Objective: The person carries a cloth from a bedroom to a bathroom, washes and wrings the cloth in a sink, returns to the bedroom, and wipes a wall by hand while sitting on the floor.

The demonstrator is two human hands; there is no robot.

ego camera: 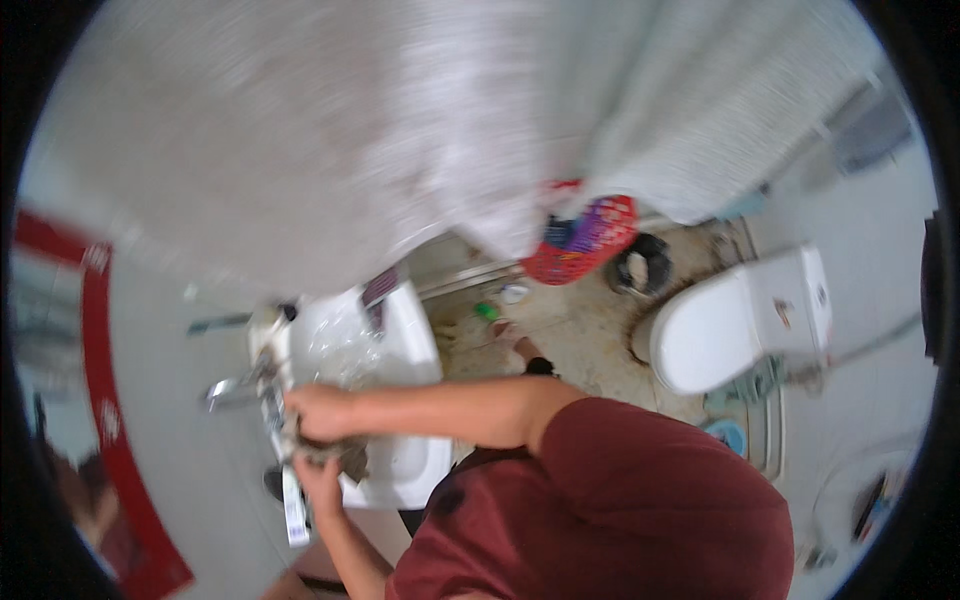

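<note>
Both hands are over a white washbasin (409, 461), close to its faucet side. My right hand (322, 412) is closed on a crumpled grey-brown cloth (352, 459). Below it in the picture, my left hand (319, 476) grips the same cloth from its other end. Part of the cloth hangs into the basin. A chrome faucet (236, 391) stands just beyond my right hand. Clear plastic or water glints in the basin (345, 345), too blurred to tell which. My right forearm hides some of the basin.
A white curtain-like sheet (465, 135) hangs close across the top. A dark patterned packet (380, 289) lies at the basin's rim, and a white box (295, 510) beside it. Farther right are a red basket (570, 259), a black bin (664, 262), a toilet (705, 337) and a red-framed mirror (101, 360).
</note>
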